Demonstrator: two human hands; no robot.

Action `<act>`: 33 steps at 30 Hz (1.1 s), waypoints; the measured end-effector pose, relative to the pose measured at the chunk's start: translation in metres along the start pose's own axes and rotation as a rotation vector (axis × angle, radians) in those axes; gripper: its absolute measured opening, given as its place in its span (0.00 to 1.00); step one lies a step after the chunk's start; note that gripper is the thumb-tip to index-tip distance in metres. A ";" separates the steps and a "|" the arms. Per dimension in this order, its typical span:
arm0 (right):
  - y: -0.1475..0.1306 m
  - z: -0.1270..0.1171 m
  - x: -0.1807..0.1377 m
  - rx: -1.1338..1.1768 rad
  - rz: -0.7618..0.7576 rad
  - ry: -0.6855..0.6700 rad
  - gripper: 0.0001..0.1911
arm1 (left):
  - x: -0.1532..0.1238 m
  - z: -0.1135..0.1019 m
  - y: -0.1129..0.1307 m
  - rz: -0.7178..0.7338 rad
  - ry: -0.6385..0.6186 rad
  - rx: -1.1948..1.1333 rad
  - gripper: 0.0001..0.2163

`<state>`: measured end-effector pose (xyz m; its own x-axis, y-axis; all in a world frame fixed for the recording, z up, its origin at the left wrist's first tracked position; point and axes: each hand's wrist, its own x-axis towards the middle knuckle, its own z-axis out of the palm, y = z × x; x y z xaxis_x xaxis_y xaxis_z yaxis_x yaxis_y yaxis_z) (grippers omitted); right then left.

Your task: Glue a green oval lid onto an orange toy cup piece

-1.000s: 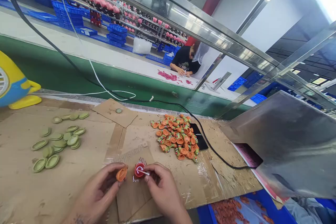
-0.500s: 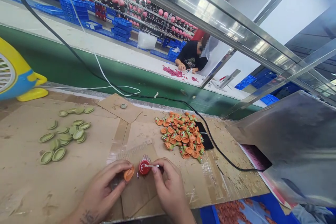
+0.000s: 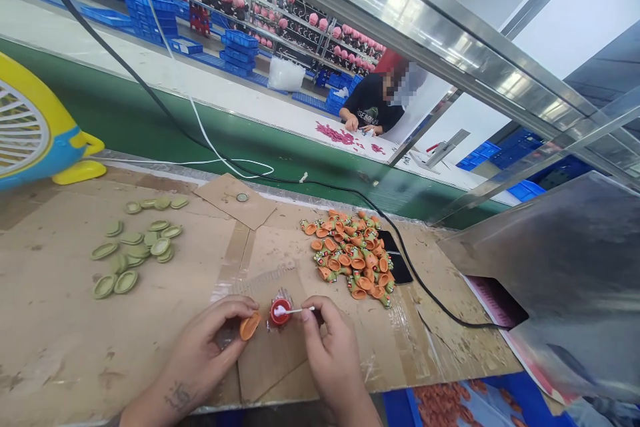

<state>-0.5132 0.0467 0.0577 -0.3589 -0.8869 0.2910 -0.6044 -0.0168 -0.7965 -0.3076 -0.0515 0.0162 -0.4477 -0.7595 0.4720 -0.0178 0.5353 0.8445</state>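
Orange toy piece (image 3: 249,325) stays pinched in the left hand (image 3: 207,350) at the near cardboard edge, while the right hand (image 3: 327,347), fingers pinching a cotton swab (image 3: 295,311), keeps its tip dipped in the red cap (image 3: 279,311), so dabbing continues.

A factory: conveyor belt (image 3: 150,113), blue crates (image 3: 240,53), stocked racks (image 3: 300,20).
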 end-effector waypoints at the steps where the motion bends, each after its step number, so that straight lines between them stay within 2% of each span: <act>1: 0.000 0.000 -0.001 0.011 0.024 0.015 0.11 | 0.000 0.000 0.000 0.007 -0.005 0.001 0.12; 5: -0.006 0.005 -0.005 0.263 0.142 0.083 0.14 | 0.000 0.000 -0.001 0.045 -0.005 0.018 0.14; 7: -0.012 0.011 -0.007 0.425 0.174 0.032 0.16 | 0.000 0.000 -0.001 0.051 -0.016 0.020 0.14; 9: -0.017 0.017 -0.010 0.487 0.182 -0.026 0.17 | 0.000 -0.001 0.000 0.040 -0.038 0.024 0.15; 18: -0.013 0.031 -0.016 0.442 0.189 -0.151 0.15 | 0.000 -0.001 0.003 0.040 -0.034 0.040 0.15; 27: -0.018 0.029 -0.011 0.448 0.213 -0.153 0.15 | 0.002 -0.001 0.005 0.037 -0.045 0.053 0.14; 33: -0.016 0.027 -0.010 0.393 0.150 -0.114 0.13 | 0.001 0.000 0.004 0.030 -0.056 0.067 0.15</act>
<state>-0.4809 0.0437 0.0536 -0.3283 -0.9377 0.1138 -0.2266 -0.0388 -0.9732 -0.3078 -0.0503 0.0207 -0.4982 -0.7216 0.4807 -0.0624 0.5828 0.8102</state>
